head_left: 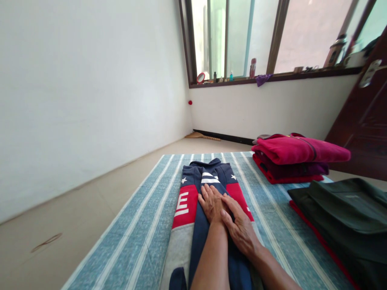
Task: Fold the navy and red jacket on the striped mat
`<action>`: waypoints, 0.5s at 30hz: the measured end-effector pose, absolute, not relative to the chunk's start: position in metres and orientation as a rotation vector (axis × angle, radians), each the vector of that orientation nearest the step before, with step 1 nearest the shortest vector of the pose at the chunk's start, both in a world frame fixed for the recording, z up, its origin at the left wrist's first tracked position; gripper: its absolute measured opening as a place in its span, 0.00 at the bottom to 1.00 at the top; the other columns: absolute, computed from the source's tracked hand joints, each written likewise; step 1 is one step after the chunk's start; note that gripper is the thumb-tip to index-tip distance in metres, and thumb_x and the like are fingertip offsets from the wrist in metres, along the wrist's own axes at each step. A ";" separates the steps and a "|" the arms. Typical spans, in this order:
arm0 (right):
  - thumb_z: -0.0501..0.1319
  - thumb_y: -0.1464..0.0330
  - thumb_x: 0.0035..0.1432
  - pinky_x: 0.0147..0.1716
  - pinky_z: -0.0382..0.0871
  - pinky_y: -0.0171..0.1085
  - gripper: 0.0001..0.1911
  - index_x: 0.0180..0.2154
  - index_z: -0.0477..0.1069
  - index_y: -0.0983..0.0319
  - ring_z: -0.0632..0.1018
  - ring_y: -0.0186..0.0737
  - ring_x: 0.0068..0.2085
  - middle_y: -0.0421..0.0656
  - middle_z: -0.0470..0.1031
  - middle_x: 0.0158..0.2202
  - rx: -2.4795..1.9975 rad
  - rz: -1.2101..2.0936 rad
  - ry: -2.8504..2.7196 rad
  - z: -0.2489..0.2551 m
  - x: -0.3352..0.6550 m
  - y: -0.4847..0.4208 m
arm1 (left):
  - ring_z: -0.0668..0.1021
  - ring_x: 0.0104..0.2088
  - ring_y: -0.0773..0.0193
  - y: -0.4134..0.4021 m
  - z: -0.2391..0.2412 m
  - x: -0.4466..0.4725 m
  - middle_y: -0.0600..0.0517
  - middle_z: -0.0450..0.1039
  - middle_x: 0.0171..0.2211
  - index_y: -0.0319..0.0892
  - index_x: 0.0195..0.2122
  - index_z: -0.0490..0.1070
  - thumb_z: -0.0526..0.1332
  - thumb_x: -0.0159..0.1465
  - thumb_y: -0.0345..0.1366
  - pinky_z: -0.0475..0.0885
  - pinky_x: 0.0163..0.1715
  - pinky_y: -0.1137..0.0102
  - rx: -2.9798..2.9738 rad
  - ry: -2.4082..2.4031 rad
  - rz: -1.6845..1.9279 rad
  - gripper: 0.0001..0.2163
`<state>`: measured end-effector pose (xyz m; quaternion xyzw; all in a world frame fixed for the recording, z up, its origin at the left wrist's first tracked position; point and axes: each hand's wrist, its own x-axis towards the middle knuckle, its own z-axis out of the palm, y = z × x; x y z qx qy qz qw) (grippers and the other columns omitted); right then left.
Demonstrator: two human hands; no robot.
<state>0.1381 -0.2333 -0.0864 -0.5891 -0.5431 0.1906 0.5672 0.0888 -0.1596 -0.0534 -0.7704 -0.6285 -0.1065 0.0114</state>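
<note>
A navy, red and grey jacket (185,205) lies folded lengthwise on a blue-and-white striped bedsheet (145,217). Its collar points away from me, and white stars and lettering show on the sleeves. My left hand (211,203) rests flat on the middle of the jacket, fingers stretched forward just below a white striped print. Beside it, my right hand (240,227) lies with fingers extended, its fingertips touching the back of my left hand and wrist. Neither hand grips anything. My forearms cover part of the lower jacket.
A stack of folded pink, purple and red clothes (296,151) sits at the far right corner. Nearer, dark green folded garments (347,209) lie over something red. A windowsill (236,81) holds bottles and a flask. A brown door (363,133) stands right; a broom (205,136) lies on the floor.
</note>
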 end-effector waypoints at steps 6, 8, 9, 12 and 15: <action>0.55 0.60 0.61 0.62 0.55 0.52 0.24 0.57 0.67 0.61 0.64 0.49 0.62 0.50 0.64 0.61 -1.378 0.452 -1.278 -0.084 0.138 -0.233 | 0.56 0.65 0.48 -0.159 -0.052 0.089 0.37 0.53 0.65 0.29 0.62 0.58 0.51 0.67 0.39 0.54 0.62 0.53 -2.399 -1.962 -0.356 0.25; 0.55 0.59 0.61 0.62 0.56 0.52 0.24 0.56 0.67 0.61 0.64 0.49 0.62 0.50 0.64 0.61 -1.380 0.448 -1.277 -0.085 0.138 -0.233 | 0.56 0.65 0.48 -0.160 -0.050 0.089 0.37 0.53 0.65 0.30 0.62 0.58 0.51 0.67 0.39 0.54 0.62 0.53 -2.406 -1.968 -0.344 0.25; 0.55 0.59 0.61 0.62 0.56 0.52 0.24 0.56 0.67 0.61 0.64 0.49 0.62 0.50 0.64 0.61 -1.381 0.447 -1.276 -0.085 0.138 -0.233 | 0.55 0.66 0.48 -0.161 -0.050 0.089 0.37 0.52 0.65 0.29 0.62 0.58 0.51 0.67 0.39 0.54 0.62 0.53 -2.411 -1.970 -0.334 0.25; 0.56 0.59 0.61 0.62 0.55 0.51 0.24 0.56 0.67 0.60 0.64 0.49 0.62 0.49 0.64 0.61 -1.382 0.449 -1.270 -0.087 0.138 -0.233 | 0.54 0.66 0.48 -0.163 -0.047 0.088 0.37 0.51 0.65 0.29 0.63 0.57 0.49 0.68 0.39 0.53 0.62 0.54 -2.424 -1.975 -0.304 0.26; 0.56 0.59 0.61 0.63 0.55 0.51 0.24 0.57 0.67 0.60 0.64 0.48 0.62 0.48 0.64 0.61 -1.382 0.459 -1.264 -0.089 0.138 -0.232 | 0.54 0.66 0.48 -0.164 -0.046 0.088 0.38 0.51 0.66 0.30 0.63 0.56 0.49 0.68 0.39 0.52 0.62 0.54 -2.430 -1.984 -0.291 0.26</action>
